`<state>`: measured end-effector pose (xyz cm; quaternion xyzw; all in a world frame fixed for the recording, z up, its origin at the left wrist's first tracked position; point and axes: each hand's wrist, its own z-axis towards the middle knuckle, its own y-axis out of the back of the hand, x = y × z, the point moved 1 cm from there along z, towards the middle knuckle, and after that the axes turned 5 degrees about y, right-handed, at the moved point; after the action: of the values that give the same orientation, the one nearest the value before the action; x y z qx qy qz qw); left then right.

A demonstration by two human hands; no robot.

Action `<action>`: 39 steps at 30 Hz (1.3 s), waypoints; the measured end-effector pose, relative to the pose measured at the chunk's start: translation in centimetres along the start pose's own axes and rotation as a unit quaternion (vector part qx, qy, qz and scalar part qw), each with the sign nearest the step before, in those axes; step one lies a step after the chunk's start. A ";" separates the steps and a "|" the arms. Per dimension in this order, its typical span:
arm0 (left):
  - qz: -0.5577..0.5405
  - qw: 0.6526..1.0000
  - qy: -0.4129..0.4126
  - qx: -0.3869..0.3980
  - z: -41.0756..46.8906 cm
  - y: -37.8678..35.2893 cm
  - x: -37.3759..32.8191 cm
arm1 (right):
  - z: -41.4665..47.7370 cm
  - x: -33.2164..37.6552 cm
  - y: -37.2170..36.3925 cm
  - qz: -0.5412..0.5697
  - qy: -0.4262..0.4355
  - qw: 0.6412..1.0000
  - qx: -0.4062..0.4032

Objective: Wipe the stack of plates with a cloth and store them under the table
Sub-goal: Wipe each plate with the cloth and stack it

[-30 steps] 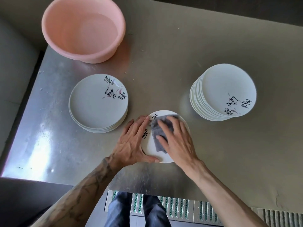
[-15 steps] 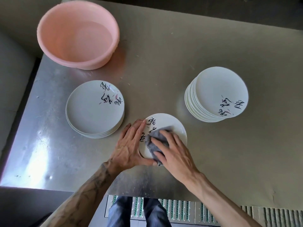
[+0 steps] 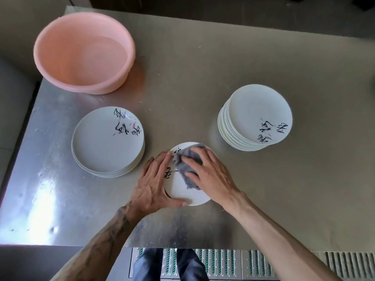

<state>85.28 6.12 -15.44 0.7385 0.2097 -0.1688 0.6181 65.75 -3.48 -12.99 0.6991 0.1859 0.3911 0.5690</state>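
A single white plate [image 3: 185, 192] with black brush writing lies flat on the steel table in front of me. My right hand [image 3: 211, 175] presses a grey cloth [image 3: 187, 165] onto the plate's upper part with straight fingers. My left hand [image 3: 152, 185] lies flat against the plate's left rim, thumb along the near edge. A low stack of plates [image 3: 105, 142] stands to the left. A taller stack of plates [image 3: 255, 116] stands to the right.
A pink plastic basin [image 3: 83, 51] with water in it sits at the back left. The steel table [image 3: 284, 189] ends near my body, with a grated floor [image 3: 223, 262] and my legs below. Its left edge drops off beside the low stack.
My right hand has pushed the cloth from the plate's near left part up toward its far edge. My left hand has kept its place on the rim.
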 end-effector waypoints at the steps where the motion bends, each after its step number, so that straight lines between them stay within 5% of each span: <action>1: -0.001 1.000 0.002 0.001 0.0 0.0 0.0 | -0.4 -0.2 0.2 -0.011 -0.021 1.000 -0.009; 6: -0.005 1.000 -0.005 -0.003 0.1 0.0 0.0 | -5.3 0.7 0.3 0.016 -0.069 0.997 0.012; 11: 0.004 1.000 -0.002 -0.001 0.0 0.1 -0.3 | -2.2 2.8 -0.6 0.066 -0.008 0.997 0.030; 16: -0.012 1.000 0.003 -0.001 0.1 0.2 -0.1 | 1.0 2.3 -0.3 0.069 -0.106 0.992 -0.016; 23: 0.010 1.000 -0.004 0.000 0.1 -0.2 0.0 | -1.8 2.6 -1.2 0.086 0.034 0.995 0.037; 29: -0.008 1.000 0.000 -0.007 0.0 0.1 0.1 | -3.8 -0.3 0.7 -0.007 -0.091 0.996 -0.011; 39: -0.005 1.000 -0.013 -0.011 0.0 -0.1 -0.1 | -1.8 3.4 -1.1 0.101 -0.057 0.993 0.009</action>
<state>85.20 6.11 -15.48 0.7283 0.2069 -0.1788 0.6283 66.69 0.40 -12.80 0.7402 0.0850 0.4048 0.5301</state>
